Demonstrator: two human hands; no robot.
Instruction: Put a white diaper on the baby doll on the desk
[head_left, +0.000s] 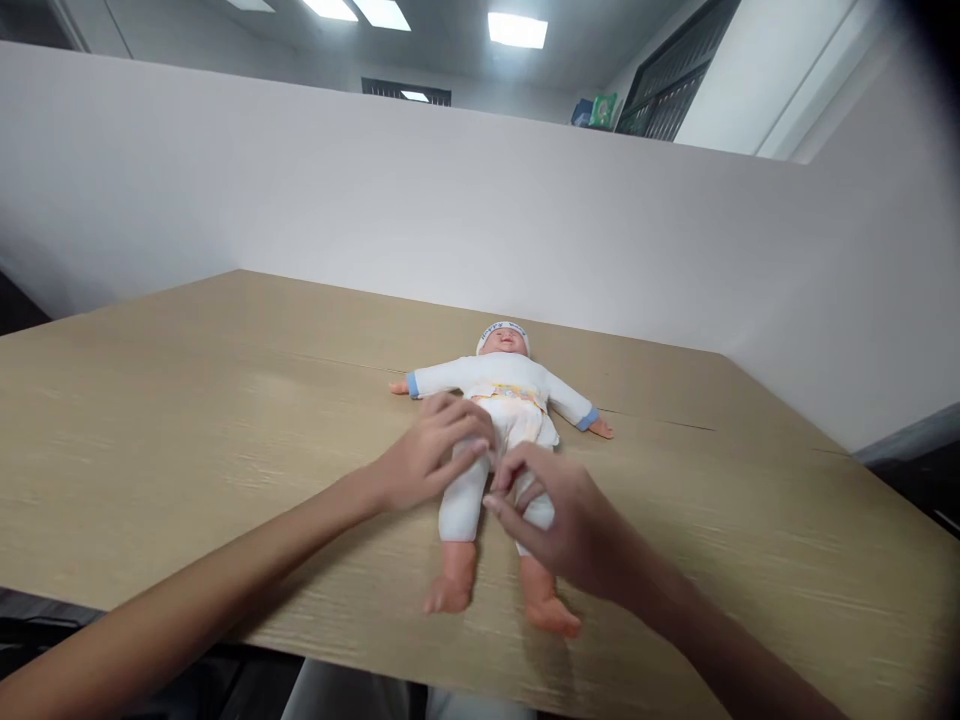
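As the doll (517,368) lay flat on its back on the table (225,400), head cam (only view) had its head twd the partition (450,200), feet twd the near edge, arms spread wide. L hand (439,450) was over the doll's hip & thigh on that side, fingers loosely bent, thumb apart from them; blurry, so couldn't tell if it had hold of any cloth. R hand (566,510) was over the other thigh, thumb & fingertips curled nearly together w/ a small gap; nothing clear btwn them, so grip there was uncertain too.

Progress, as far as shown: white top (487,372) w/ blue cuffs on, lettered headband (489,334) on, white trousers (461,510) on both legs to abt the ankles, feet (450,580) bare. Yellow-orange printed strip (517,392) showed at the waist below the top, & a loose white flap (550,435) stuck out at one hip, maybe a nappy edge, couldn't confirm. Clothing looked mostly in place; hip area seemed the unsettled bit, but hands hid part, so what was left couldn't be told for sure
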